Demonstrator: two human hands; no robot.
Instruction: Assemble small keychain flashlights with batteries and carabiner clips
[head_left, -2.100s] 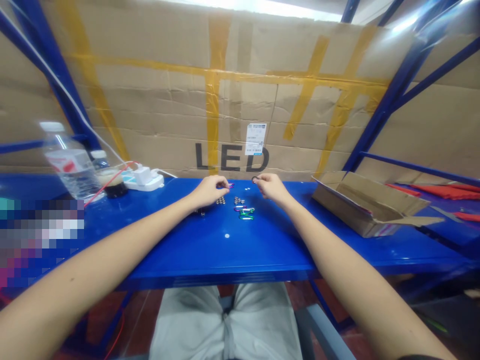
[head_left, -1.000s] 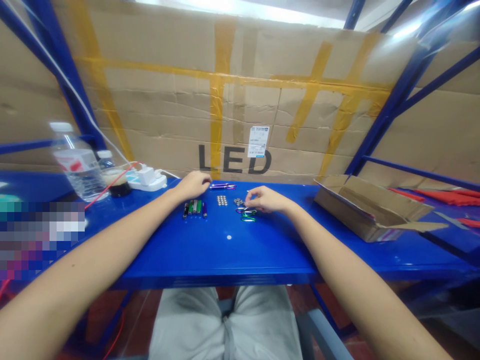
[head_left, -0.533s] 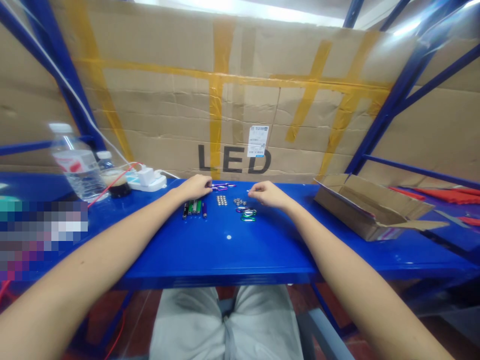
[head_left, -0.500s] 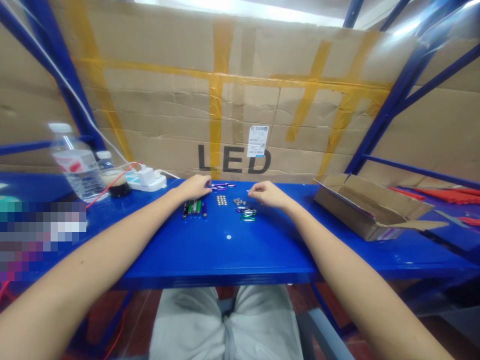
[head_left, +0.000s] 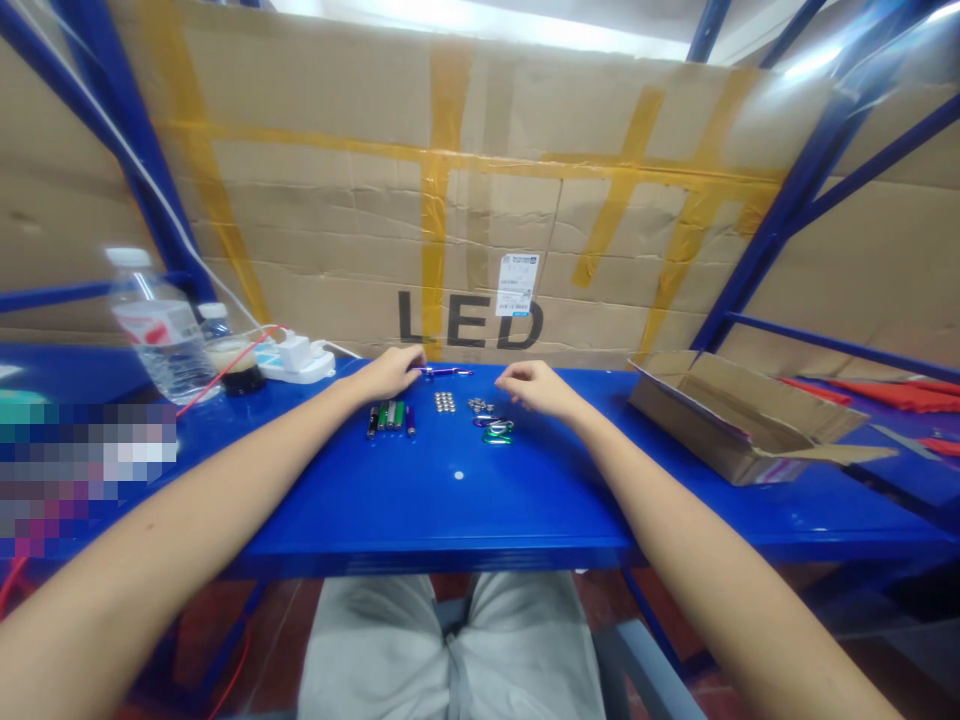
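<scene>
A: Seen across the middle of the frame: blue table (head_left: 525, 500), both forearms reaching up from the lower corners. Left hand (head_left: 390, 372) just above centre, fingers (head_left: 411, 366) curled and pinched on the near end of a slim purple pen-like piece (head_left: 444, 372). Lies flat, pointing right from the fingertips.

B: And the right hand (head_left: 534, 386)?

A: Right of centre, fingers bent down and drawn together. Holding anything? Cannot tell, too small. Hovers just above the coloured carabiner clips (head_left: 495, 430), green and purple, lying loose on the table.

B: Between the hands?

A: Tight cluster of small silver round pieces (head_left: 445, 401), then a looser heap of silver bits (head_left: 477, 405) beside it. Left of those, a row of about 5 short tubes (head_left: 390, 417) side by side, below the left hand.

B: Containers?

A: Largest first: open cardboard box (head_left: 720, 425) at right, flaps spread, inside mostly hidden. Clear water bottle (head_left: 159, 330) at left, capped, upright. Just right of it, a smaller bottle (head_left: 225, 355) with dark liquid in the lower part. White power strip (head_left: 296, 360) next to that, red wire crossing over.

B: Smallest?

A: 1 white dot (head_left: 458, 475) on the table, nearer the lower edge, well apart from both hands.
</scene>
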